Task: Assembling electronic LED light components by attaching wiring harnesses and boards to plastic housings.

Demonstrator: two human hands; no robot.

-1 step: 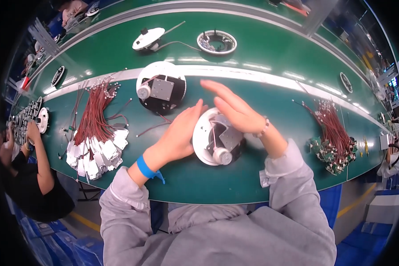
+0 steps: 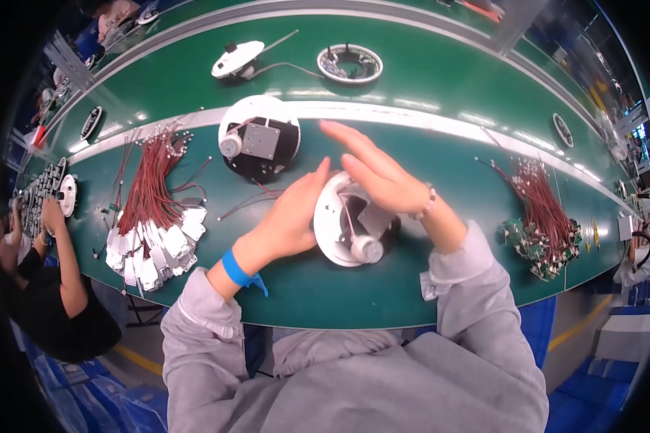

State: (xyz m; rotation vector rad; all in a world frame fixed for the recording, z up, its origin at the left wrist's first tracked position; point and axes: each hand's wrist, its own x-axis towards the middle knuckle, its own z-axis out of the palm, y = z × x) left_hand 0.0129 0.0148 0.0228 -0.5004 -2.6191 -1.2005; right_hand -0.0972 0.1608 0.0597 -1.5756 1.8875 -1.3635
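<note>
A round white unit [image 2: 328, 232] with a dark inner part, a grey metal plate and a small cylindrical motor [image 2: 368, 249] stands tilted in front of me between my hands. My left hand [image 2: 294, 215] lies along its left rim, fingers stretched out and close together. At its far right side is my right hand [image 2: 388, 177], fingers straight and thumb side over the upper edge; whether the palm touches is hidden. Just beyond my left hand sits a similar round unit [image 2: 260, 138] with a metal plate and motor. Thin red wires [image 2: 249, 203] lie beside my left fingers.
Bundled red-brown wires with white pieces [image 2: 152, 249] lie left; another bundle with green circuit boards [image 2: 538, 249] lies right. Across a pale rail [image 2: 383, 112] are a white disc [image 2: 238, 59] with a cable and a ring-shaped housing [image 2: 349, 63]. Another person's arm [image 2: 68, 260] works at far left.
The white unit has turned slightly between my hands, its motor a little further right and up. My hands keep nearly the same pose, and the whole view has shifted a little.
</note>
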